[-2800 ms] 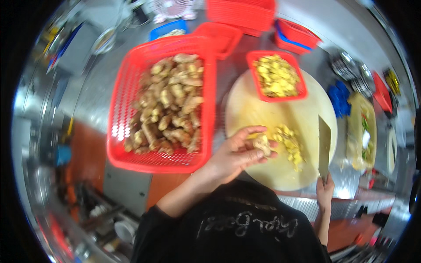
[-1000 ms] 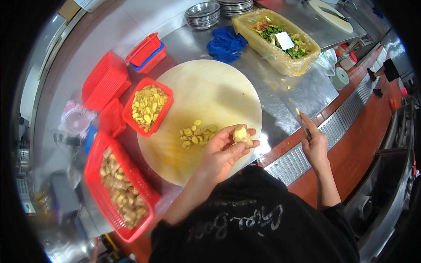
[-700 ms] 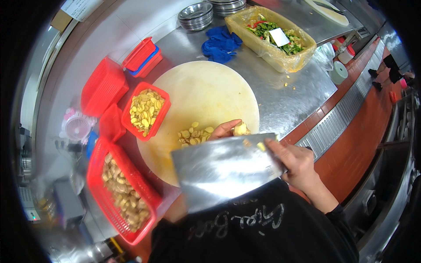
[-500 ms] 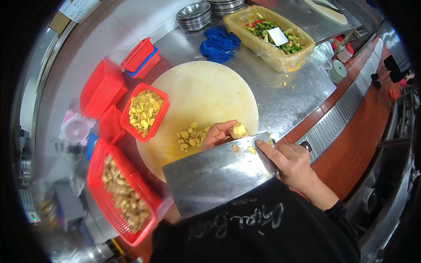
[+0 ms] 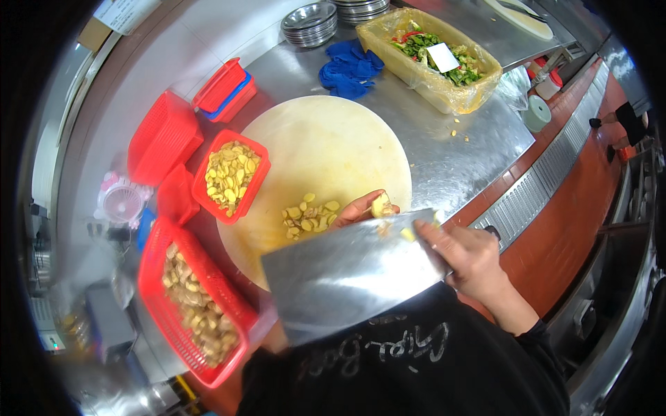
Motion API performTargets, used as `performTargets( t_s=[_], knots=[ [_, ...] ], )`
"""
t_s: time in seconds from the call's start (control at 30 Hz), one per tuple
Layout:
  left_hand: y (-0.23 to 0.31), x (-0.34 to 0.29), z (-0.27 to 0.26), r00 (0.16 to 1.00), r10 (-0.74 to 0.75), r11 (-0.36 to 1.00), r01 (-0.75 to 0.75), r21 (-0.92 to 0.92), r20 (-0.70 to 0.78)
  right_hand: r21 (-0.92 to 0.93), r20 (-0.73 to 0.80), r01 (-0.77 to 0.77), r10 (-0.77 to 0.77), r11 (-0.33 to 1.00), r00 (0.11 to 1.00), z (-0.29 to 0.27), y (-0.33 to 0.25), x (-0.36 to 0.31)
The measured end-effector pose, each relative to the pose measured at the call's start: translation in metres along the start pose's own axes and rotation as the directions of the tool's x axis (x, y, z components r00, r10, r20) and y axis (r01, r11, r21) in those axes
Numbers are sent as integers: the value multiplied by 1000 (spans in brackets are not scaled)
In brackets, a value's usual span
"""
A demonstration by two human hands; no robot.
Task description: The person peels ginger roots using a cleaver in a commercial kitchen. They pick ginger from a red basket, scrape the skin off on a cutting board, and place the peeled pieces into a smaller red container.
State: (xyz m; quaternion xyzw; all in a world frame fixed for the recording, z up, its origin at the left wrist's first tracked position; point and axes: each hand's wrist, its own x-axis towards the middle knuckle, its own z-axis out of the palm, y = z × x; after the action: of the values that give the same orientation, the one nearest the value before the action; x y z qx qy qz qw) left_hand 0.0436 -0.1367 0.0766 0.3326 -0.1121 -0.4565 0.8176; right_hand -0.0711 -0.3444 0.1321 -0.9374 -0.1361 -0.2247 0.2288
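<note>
Gripping cleaver (image 5: 347, 281) in right hand (image 5: 468, 256), with forefinger laid on blade. Pinching cut ginger piece (image 5: 381, 205) in left hand (image 5: 357, 209), partly hidden behind blade, above round board (image 5: 333, 139). Noting loose ginger slices (image 5: 310, 216) on board, near red tub (image 5: 259, 179) of more slices.

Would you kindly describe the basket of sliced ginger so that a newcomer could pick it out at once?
Find the large round pale chopping board on the metal table. At the board's left edge in the picture sits a small red basket. Flat yellow ginger slices fill it, whereas the larger red basket toward the lower left holds chunky brownish pieces.
</note>
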Motion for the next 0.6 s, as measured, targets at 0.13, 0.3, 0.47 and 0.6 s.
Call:
performTargets(
  t_s=[0.13, 0.3, 0.47, 0.6],
  knots=[
    [3, 6, 10, 999, 17, 996, -13, 89, -43, -71, -1, 50, -50, 996, 999, 5, -1, -3],
    [-4, -2, 43, 995, 46, 991, -57, -125, -91, -106, -54, -96, 91, 990, 994, 13, 32, -9],
    [4, -1, 47, 979, 37, 996, -53, -72, -203, -20, -175, -214, 207, 977, 962, 6, 40, -17],
    [5, 5, 36, 987, 55, 995, -68, -79, -152, 29, -63, -34, 36, 999, 997, 2, 9, -5]
  ],
)
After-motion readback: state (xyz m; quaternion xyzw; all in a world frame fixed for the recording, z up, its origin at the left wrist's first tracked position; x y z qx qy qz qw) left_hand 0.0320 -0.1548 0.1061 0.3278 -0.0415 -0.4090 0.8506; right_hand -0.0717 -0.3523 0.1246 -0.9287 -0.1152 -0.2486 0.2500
